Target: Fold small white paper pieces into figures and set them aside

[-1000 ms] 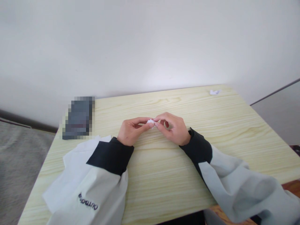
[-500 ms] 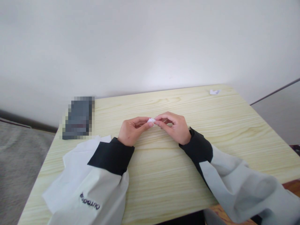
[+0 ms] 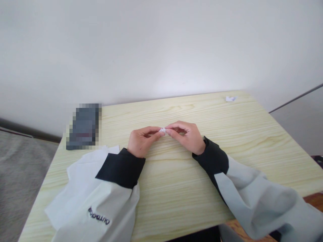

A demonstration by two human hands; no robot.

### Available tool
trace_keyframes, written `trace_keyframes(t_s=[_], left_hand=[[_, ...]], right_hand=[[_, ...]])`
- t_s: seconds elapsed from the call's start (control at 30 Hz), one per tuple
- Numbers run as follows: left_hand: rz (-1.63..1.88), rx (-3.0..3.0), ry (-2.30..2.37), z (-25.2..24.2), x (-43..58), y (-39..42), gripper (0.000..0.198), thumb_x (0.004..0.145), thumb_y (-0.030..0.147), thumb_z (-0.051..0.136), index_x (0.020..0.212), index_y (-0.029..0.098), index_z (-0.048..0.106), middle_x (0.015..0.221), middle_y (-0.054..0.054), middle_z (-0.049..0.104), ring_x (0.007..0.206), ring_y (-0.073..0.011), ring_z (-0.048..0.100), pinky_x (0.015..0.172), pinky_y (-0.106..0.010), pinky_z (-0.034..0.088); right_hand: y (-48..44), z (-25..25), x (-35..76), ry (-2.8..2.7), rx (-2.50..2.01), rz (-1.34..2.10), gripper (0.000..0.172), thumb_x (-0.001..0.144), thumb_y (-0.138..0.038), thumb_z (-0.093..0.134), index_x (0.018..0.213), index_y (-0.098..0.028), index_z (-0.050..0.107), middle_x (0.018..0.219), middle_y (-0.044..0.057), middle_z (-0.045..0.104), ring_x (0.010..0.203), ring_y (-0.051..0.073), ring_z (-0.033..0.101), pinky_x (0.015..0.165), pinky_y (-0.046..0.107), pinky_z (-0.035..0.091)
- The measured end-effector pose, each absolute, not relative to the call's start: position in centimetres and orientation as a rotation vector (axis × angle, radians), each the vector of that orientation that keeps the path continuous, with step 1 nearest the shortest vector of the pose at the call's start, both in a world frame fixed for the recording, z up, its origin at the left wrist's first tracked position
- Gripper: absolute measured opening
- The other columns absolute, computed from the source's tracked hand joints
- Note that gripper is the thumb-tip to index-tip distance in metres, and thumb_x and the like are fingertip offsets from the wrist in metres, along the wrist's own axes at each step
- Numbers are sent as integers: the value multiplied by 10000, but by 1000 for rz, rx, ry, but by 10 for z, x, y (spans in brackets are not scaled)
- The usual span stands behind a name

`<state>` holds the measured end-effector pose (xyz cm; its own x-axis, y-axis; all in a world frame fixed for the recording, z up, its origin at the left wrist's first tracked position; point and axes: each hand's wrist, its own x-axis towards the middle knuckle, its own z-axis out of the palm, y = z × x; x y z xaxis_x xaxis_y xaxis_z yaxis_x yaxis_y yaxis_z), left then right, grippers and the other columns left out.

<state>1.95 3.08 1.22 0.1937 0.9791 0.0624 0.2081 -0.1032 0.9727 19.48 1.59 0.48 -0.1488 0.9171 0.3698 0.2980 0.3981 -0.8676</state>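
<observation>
My left hand (image 3: 141, 141) and my right hand (image 3: 188, 136) meet over the middle of the light wooden table (image 3: 176, 188). Both pinch a tiny piece of white paper (image 3: 163, 130) between thumb and fingertips. The paper is mostly hidden by the fingers, so its shape does not show. Both wrists rest on the tabletop, in black cuffs and pale grey sleeves.
A sheet of white paper (image 3: 78, 178) lies under my left forearm at the table's left front. A dark pixelated object (image 3: 83, 126) sits at the back left corner. A small white paper scrap (image 3: 230, 98) lies at the far right edge, near the white wall.
The right hand's fingers have drawn in tighter around the small paper. Both hands stay in the same spot on the table.
</observation>
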Motion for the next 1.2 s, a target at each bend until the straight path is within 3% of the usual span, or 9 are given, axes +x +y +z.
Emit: trace_keyframes(t_s=[0.3,0.67,0.93,1.2], left_hand=[[970,1635,1156,12,17,32,281,723,396,666,835,145,728,799,-53,728,630,-139,628,594,-234,524],[1015,1564,1263,13,24,30,259,714,387,645,768,135,666,782,-33,691,499,-98,579,501,-216,516],[971,1515,1157,9,25,30,347,686,442,678,811,120,639,788,-55,678,549,-108,594,544,-238,528],[960,1574,1184,5,23,29,317,700,421,665,800,121,646,757,-46,673,547,-102,577,526,-219,488]], right_hand=[[17,4,195,-1714,-1099,756,114,801,-268,605,832,-185,675,805,19,692,697,117,632,604,222,515],[16,4,192,-1727,-1085,691,95,822,-255,586,830,-191,656,815,21,672,741,120,636,672,233,532],[18,-3,191,-1491,-1095,939,134,777,-298,640,830,-174,646,779,26,688,677,126,659,652,249,552],[15,4,191,-1592,-1080,919,135,796,-268,612,868,-165,662,840,41,701,744,131,661,696,249,541]])
